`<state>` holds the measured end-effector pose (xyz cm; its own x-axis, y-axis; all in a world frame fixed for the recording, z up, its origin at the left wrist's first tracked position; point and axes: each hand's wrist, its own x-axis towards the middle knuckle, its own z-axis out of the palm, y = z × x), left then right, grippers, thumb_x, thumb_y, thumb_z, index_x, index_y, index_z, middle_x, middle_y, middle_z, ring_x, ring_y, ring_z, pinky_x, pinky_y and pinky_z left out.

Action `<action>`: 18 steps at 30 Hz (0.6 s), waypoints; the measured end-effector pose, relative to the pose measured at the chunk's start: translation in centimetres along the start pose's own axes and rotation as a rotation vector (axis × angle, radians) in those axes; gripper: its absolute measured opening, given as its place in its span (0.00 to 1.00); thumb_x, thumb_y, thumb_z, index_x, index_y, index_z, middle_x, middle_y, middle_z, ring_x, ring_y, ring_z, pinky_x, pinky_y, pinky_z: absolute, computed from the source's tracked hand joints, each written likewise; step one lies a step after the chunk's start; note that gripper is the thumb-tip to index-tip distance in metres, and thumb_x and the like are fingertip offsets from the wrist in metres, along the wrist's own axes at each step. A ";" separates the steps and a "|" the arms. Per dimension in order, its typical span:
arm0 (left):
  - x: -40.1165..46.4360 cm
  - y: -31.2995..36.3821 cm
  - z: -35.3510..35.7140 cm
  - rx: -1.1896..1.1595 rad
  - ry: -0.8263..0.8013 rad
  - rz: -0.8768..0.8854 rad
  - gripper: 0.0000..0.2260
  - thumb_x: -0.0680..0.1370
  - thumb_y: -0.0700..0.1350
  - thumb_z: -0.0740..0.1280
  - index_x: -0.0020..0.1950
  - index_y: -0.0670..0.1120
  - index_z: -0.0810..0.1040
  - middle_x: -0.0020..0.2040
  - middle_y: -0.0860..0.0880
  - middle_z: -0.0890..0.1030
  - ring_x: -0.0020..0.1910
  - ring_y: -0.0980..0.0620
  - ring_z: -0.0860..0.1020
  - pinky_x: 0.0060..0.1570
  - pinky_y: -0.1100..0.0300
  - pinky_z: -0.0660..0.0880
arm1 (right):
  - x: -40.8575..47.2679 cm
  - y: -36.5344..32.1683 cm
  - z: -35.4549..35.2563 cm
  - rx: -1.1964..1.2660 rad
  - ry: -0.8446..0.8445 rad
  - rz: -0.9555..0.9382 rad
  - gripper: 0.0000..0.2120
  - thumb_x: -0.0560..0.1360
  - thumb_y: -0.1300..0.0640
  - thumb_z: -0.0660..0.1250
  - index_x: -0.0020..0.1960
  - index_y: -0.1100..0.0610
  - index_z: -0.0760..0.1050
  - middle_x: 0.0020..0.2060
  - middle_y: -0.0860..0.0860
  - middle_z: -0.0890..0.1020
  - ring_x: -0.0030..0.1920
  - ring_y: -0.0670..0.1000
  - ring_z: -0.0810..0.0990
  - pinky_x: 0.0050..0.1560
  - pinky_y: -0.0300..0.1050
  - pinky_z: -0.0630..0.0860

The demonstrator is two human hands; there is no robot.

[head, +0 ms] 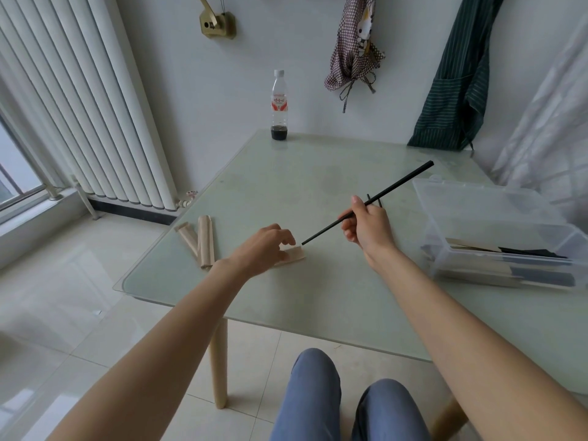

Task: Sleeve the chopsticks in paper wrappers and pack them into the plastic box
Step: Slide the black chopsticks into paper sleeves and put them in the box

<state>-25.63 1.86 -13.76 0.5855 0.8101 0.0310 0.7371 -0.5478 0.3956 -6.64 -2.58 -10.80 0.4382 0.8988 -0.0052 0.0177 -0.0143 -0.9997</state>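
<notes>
Mid-frame, the right hand (366, 222) pinches slim black chopsticks (369, 202) — tips at the paper wrapper (294, 254) the left hand (265, 246) grips (glass table (334, 297) bare around). Clear plastic box (496, 230) sits at right edge.

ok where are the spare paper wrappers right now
In the head view, two spare paper wrappers lie on the glass table near its left edge, just left of the left hand.
</notes>
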 end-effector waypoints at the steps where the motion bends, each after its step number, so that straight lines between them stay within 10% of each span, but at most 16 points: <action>1: 0.2 -0.1 0.2 0.005 -0.007 -0.012 0.11 0.78 0.42 0.65 0.59 0.45 0.78 0.56 0.46 0.74 0.52 0.47 0.78 0.54 0.56 0.72 | 0.0 0.1 0.0 -0.008 0.002 0.000 0.22 0.82 0.53 0.55 0.32 0.60 0.73 0.22 0.51 0.73 0.18 0.44 0.68 0.25 0.37 0.65; 18: 3.2 -0.5 -0.6 0.090 -0.244 0.046 0.03 0.77 0.40 0.65 0.48 0.47 0.77 0.49 0.49 0.69 0.49 0.46 0.74 0.47 0.58 0.68 | 0.9 2.3 0.9 -0.115 -0.028 0.083 0.21 0.81 0.52 0.55 0.34 0.60 0.74 0.27 0.54 0.76 0.20 0.44 0.73 0.24 0.35 0.68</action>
<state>-24.34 4.85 -13.27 0.6750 0.7155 -0.1798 0.7285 -0.6079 0.3158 -6.99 -1.44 -13.11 0.4174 0.9043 -0.0898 0.0865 -0.1379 -0.9867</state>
